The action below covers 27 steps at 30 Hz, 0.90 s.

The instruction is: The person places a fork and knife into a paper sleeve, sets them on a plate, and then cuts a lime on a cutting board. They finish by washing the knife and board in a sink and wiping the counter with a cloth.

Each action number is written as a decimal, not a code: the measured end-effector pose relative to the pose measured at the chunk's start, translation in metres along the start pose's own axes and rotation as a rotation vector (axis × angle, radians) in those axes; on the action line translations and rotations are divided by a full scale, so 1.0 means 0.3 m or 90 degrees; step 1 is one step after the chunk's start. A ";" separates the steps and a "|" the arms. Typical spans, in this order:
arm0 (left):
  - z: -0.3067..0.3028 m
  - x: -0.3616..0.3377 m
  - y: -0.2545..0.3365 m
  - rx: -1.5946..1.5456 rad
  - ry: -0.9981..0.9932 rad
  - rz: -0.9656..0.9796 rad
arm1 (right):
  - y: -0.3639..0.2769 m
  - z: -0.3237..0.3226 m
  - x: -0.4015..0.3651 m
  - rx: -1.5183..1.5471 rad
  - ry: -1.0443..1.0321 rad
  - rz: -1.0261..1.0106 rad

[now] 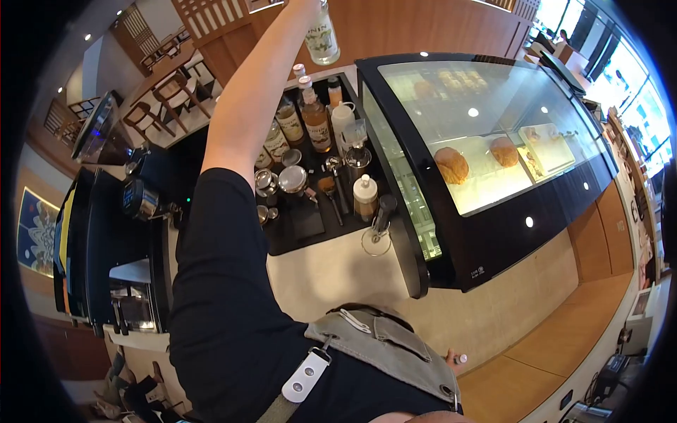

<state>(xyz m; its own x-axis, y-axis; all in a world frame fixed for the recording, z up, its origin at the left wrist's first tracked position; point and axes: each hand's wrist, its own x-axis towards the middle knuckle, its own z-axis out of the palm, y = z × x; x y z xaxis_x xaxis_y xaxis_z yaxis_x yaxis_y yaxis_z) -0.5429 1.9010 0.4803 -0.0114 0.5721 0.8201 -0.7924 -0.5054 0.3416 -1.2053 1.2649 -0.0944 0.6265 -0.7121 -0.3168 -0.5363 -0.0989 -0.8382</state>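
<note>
My left hand [305, 5] reaches far forward at the top edge of the head view, largely cut off by the frame. It grips a clear syrup bottle [322, 44] by the neck, above the back of a black mat. Several syrup bottles [315, 123] with labels stand on that mat, beside a white squeeze bottle [343, 121]. Low on the right, past the grey apron [374, 338], part of my right hand [452, 361] shows. Its fingers are closed on a small white cap [460, 359].
A glass display case [493, 169] with round pastries fills the right side. Metal tins [292, 179], a sauce bottle [365, 197] and a black-handled tool [381, 218] stand on the counter's near part. A black coffee machine [106, 247] and a grinder [106, 134] are on the left.
</note>
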 end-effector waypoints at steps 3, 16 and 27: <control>-0.030 -0.086 0.102 0.036 -0.017 -0.299 | 0.055 -0.053 -0.010 -0.056 -0.002 0.008; -0.086 -0.279 0.023 0.270 -0.012 -0.410 | 0.088 -0.096 -0.116 -0.084 0.081 0.025; -0.154 -0.375 -0.086 0.374 -0.048 -0.441 | 0.064 -0.074 -0.173 -0.096 0.076 0.046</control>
<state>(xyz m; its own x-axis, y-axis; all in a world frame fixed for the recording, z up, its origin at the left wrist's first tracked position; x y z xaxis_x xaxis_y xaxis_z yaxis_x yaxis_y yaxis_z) -0.5494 1.8797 0.3580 0.4085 0.8368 0.3646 -0.1680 -0.3237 0.9311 -1.2606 1.2845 -0.0842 0.5168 -0.7974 -0.3116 -0.6618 -0.1412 -0.7363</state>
